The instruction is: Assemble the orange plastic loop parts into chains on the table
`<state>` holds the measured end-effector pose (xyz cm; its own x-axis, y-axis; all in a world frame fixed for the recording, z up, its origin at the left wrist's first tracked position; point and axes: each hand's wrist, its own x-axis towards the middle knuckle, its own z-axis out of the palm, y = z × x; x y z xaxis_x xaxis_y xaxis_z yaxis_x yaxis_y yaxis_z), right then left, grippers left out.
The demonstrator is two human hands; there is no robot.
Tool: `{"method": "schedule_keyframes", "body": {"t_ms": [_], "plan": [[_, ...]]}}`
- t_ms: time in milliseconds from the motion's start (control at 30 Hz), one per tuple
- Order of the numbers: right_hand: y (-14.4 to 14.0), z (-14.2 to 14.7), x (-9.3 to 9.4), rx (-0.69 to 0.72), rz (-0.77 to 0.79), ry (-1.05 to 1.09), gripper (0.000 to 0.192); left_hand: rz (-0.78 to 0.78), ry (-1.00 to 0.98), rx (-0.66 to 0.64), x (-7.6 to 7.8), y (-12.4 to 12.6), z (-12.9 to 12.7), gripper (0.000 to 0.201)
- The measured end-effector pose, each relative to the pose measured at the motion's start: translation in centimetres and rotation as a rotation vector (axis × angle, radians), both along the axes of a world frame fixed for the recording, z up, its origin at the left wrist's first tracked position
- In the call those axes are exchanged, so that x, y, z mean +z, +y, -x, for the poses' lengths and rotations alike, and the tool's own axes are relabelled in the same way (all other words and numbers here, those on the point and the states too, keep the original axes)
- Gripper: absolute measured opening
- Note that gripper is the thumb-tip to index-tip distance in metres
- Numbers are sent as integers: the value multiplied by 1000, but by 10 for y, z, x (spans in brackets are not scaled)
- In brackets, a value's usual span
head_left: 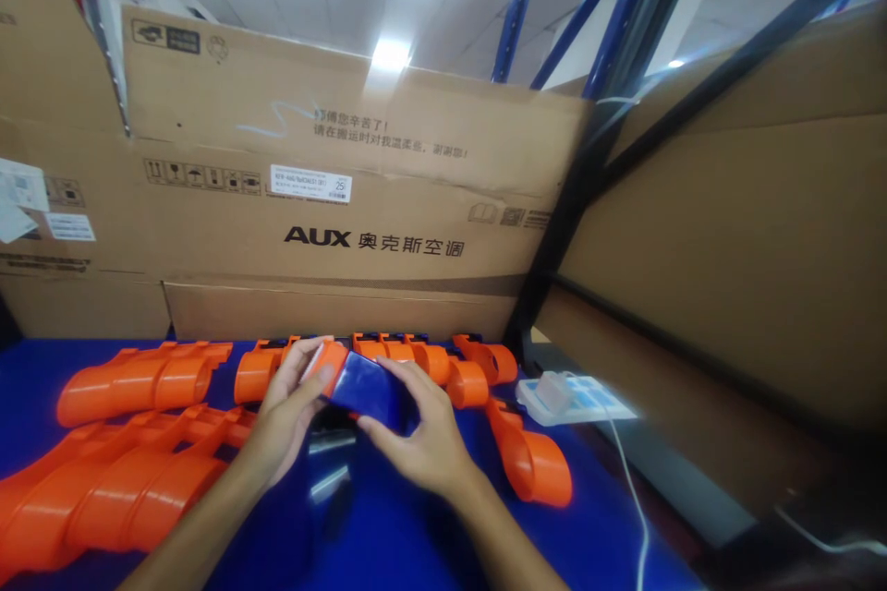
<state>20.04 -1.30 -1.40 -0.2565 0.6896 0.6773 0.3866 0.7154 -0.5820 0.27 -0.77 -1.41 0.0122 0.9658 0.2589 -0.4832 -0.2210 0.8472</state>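
Both my hands hold a block-like piece above the blue table. Its left end is an orange part point(331, 360), and its right side is a glossy dark blue part point(372, 388). I cannot tell whether the two parts are joined. My left hand point(283, 420) is closed on the orange end, thumb in front. My right hand point(428, 429) pinches the dark blue part between thumb and fingers. Below them lies a dark, blurred object with shiny strips point(331, 480). Curved orange plastic parts point(131, 489) lie in rows to the left.
More orange loops with dark clips point(430, 360) line the back, and one orange loop point(533, 462) lies to the right. A white power strip point(575, 397) with a cable sits at the right edge. Cardboard panels point(374, 194) and a dark rack post point(568, 231) enclose the table point(408, 545).
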Motion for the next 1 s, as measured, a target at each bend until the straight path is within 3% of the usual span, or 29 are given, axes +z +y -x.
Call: {"method": "schedule_keyframes", "body": {"t_ms": [200, 633, 833, 933, 1000], "plan": [[-1, 0, -4, -23, -253, -149, 64, -18, 60, 61, -3, 0, -3, 44], [-4, 2, -5, -24, -299, -151, 70, -35, 57, 156, -3, -4, -1, 45], [-5, 2, -3, -29, -206, -43, 66, -62, 61, 74, -4, 0, 0, 45], [-2, 3, -4, -23, -58, 164, 55, -161, 95, 11, -9, -2, -4, 57], [2, 6, -10, -23, 72, 353, 49, -237, 241, -37, -13, -5, -7, 65]]}}
